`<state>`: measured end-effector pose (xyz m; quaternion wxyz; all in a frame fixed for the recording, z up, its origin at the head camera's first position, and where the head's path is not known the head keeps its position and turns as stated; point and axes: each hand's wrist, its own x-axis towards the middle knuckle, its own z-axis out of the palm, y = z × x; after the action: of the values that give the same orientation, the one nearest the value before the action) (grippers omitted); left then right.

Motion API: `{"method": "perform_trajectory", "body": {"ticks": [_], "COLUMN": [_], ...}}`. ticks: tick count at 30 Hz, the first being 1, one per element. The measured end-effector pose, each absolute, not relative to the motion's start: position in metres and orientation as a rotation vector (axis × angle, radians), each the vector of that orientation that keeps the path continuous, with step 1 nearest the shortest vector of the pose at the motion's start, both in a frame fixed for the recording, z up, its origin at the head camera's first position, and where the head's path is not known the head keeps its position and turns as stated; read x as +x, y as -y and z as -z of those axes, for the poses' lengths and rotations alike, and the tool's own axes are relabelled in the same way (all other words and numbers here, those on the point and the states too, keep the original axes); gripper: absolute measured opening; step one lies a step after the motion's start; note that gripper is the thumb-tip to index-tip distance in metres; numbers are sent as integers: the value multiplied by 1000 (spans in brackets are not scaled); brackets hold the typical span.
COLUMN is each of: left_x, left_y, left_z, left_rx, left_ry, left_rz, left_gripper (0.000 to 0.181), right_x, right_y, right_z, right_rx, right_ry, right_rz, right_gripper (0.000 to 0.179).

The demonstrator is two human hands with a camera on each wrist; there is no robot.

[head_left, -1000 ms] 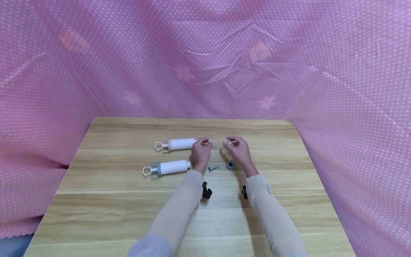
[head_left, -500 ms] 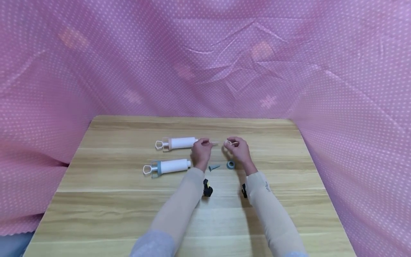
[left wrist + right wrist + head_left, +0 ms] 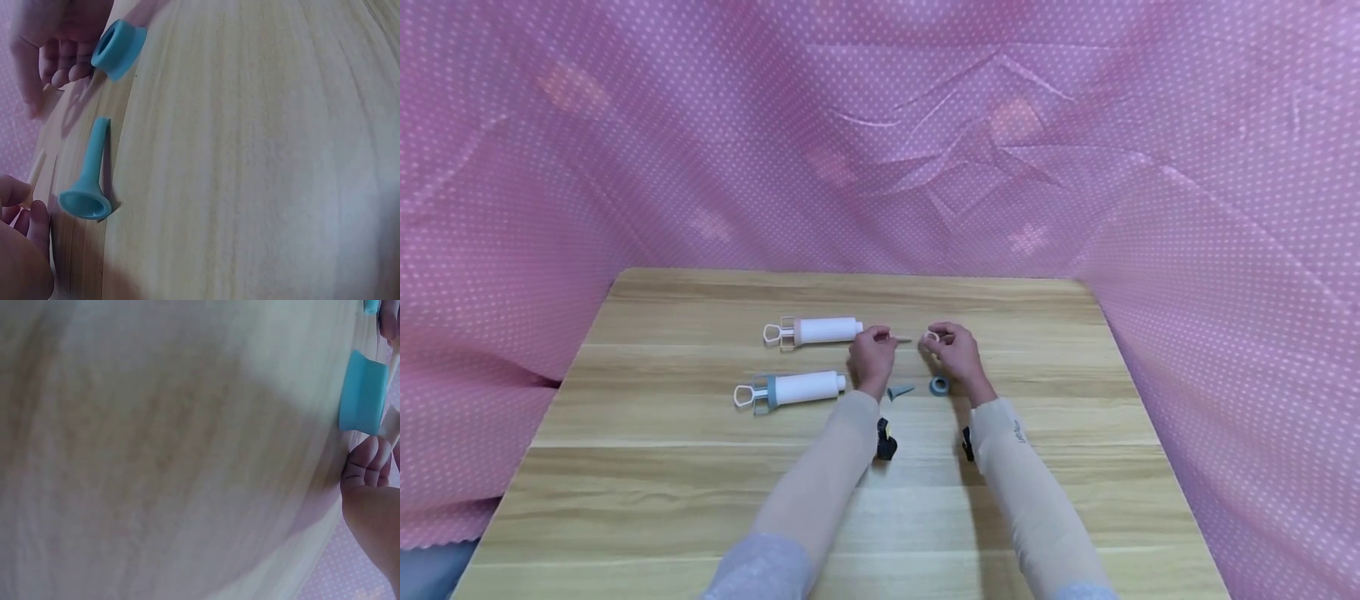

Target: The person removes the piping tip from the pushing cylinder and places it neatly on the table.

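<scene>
In the head view my left hand [image 3: 872, 357] pinches a cream funnel-shaped nozzle [image 3: 904, 339], its thin end pointing right. Across a small gap, my right hand [image 3: 959, 353] holds a cream ring cap [image 3: 932, 337] between thumb and fingers. Nearer me on the table lie a blue-green nozzle [image 3: 92, 159] and a blue-green ring cap [image 3: 130, 53], both plain in the left wrist view. Left of the hands rests a white syringe-like press tube [image 3: 827, 331] with a beige collar; the left hand is close to its right end.
A second white press tube [image 3: 805, 387] with a blue-green collar lies nearer me, left of the blue-green nozzle. Both have looped plunger handles at their left ends. A pink dotted cloth [image 3: 880, 167] hangs behind and beside the wooden table [image 3: 662, 483].
Both hands stay almost in place, still holding the cream nozzle and the cream ring cap. The nozzle's thin end has dipped slightly. The things on the table have not moved.
</scene>
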<state>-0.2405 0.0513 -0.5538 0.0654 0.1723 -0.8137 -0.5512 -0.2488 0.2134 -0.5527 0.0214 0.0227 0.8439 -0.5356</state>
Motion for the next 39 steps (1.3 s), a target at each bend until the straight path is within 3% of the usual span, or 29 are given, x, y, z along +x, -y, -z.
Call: {"method": "perform_trajectory", "body": {"ticks": [39], "left_x": [-234], "left_y": [-54], "left_z": [564], "left_rx": [486], "left_ry": [2485], "left_rz": [1576], "left_gripper": [23], "right_x": [-249], "right_y": [-227], "right_z": [559], "right_rx": [68], "right_ry": [-2637], "right_rz": [1506], "right_gripper": [35]}}
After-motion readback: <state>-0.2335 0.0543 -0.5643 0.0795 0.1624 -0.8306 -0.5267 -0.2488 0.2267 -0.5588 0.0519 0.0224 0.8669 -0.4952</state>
